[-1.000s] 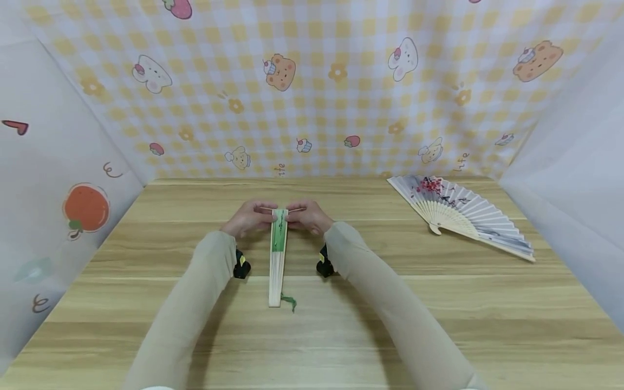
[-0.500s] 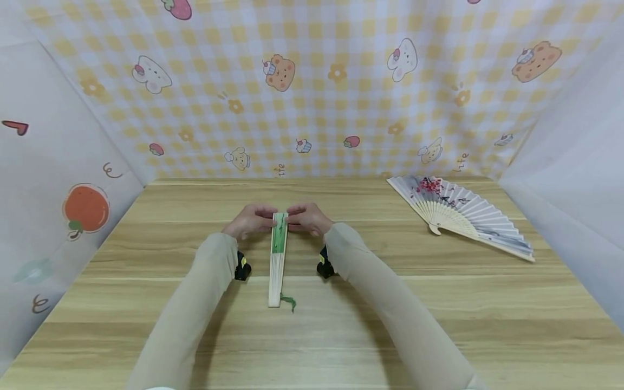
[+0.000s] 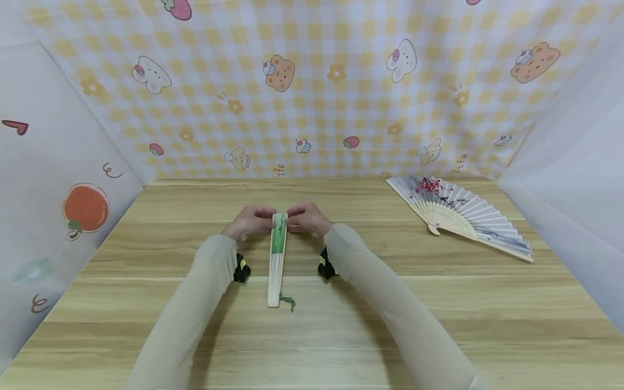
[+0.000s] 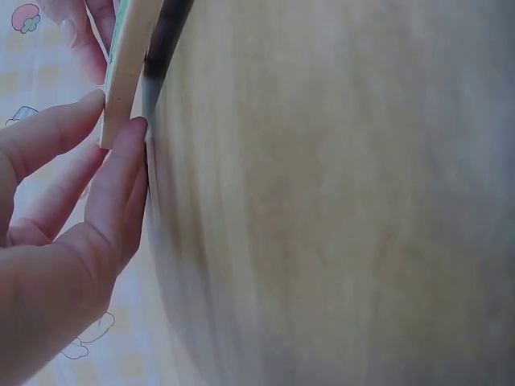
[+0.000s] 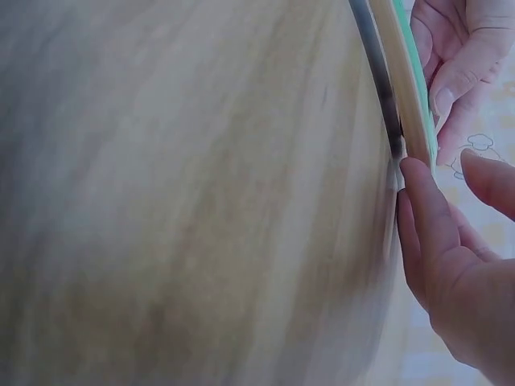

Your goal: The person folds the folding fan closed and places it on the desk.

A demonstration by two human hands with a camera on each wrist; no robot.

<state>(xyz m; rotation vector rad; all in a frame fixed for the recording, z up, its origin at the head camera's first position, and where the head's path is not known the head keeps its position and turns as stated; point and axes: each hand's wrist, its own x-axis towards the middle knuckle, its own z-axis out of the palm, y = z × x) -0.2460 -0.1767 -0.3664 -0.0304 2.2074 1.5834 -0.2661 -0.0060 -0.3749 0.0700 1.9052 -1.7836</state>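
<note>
A folded hand fan (image 3: 278,244) with green paper and pale wooden ribs lies lengthwise in front of me. Its green tassel (image 3: 288,301) trails from the near end. At the far end, my left hand (image 3: 251,221) pinches the fan between thumb and fingers on its left side. Opposite it is my right hand (image 3: 309,219), its fingertips at the fan's right edge. In the right wrist view the right thumb (image 5: 487,181) stands a little apart from the green strip. The left thumb and fingertips (image 4: 135,133) are right against the pale wood in the left wrist view.
An open white hand fan (image 3: 458,216) with red blossoms and grey shading lies at the back right of the wooden table (image 3: 439,336). Behind the table hangs a yellow checked cloth (image 3: 317,108), with white cloth walls at both sides. Each wrist wears a black camera (image 3: 327,265).
The fan's far end and both hands have shifted very slightly toward me. Thin guard ribs that stuck out sideways at the far end a second ago now lie in line with the folded fan.
</note>
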